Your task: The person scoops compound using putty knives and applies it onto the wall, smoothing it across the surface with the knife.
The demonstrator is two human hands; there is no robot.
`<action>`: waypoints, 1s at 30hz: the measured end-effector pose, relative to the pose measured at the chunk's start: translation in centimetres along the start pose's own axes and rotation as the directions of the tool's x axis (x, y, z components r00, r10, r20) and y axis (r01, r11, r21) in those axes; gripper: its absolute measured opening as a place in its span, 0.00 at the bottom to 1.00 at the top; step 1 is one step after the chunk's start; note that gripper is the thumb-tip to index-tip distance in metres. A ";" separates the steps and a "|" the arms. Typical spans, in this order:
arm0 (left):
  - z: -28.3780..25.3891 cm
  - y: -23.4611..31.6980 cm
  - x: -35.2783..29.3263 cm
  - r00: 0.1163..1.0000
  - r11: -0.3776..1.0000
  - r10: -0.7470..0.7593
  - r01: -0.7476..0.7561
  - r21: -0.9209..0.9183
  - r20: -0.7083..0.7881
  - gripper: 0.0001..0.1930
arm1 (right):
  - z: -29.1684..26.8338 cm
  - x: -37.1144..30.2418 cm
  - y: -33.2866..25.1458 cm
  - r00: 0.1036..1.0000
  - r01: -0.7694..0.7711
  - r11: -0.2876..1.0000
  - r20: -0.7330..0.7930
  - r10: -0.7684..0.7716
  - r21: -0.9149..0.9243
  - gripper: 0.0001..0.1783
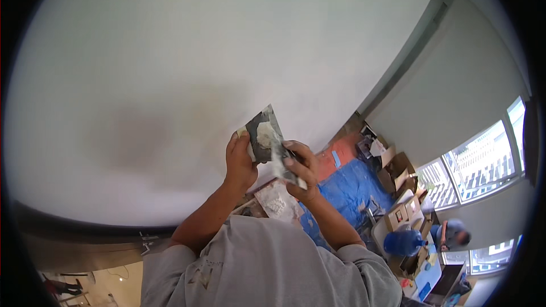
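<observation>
Grey, stiff and light, the plate (pixel 263 135) carries a soft lump of white filler (pixel 265 133) that could slide off. The left hand (pixel 240 162) pinches its lower-left edge; its long axis points up-right. The right hand (pixel 301 170) clasps a knife (pixel 280 159), blade reaching up-left from the fist onto the plate.

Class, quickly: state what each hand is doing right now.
Left hand: closed on a dark plaster board bearing white filler.
Right hand: closed on a putty knife.
</observation>
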State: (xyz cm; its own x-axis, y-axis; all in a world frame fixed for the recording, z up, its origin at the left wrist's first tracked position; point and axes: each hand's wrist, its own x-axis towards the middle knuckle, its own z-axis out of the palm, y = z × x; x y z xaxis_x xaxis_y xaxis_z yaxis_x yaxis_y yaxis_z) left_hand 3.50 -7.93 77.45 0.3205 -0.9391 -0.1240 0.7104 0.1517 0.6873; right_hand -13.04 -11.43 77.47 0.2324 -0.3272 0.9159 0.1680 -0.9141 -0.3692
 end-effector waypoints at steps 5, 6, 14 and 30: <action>1.4 0.0 -0.1 0.995 0.995 -0.090 0.089 -0.033 -0.040 0.12 | -4.2 -1.5 1.2 0.981 0.032 0.961 0.192 0.023 -0.276 0.26; 1.2 0.2 -0.3 0.995 0.996 -0.094 0.094 -0.001 -0.037 0.12 | -5.8 -1.9 1.7 0.965 0.007 0.937 0.248 0.086 -0.350 0.26; -1.4 3.2 2.1 0.950 0.845 -0.124 -0.050 0.532 0.287 0.12 | -11.1 6.2 -1.6 0.778 0.175 0.891 0.613 0.136 -0.420 0.29; -1.5 2.3 2.8 0.905 0.895 -0.332 0.214 0.392 0.265 0.12 | -7.9 8.1 -2.4 0.556 0.288 0.848 0.798 0.230 -0.445 0.31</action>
State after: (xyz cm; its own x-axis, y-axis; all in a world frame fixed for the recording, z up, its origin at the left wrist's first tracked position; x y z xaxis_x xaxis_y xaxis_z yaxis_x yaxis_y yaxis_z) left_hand 7.01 -9.75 77.60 -0.1119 -0.9822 -0.1510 0.4590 -0.1859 0.8688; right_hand -19.17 -13.79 87.08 0.9329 -0.2012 0.2987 -0.2171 -0.9759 0.0208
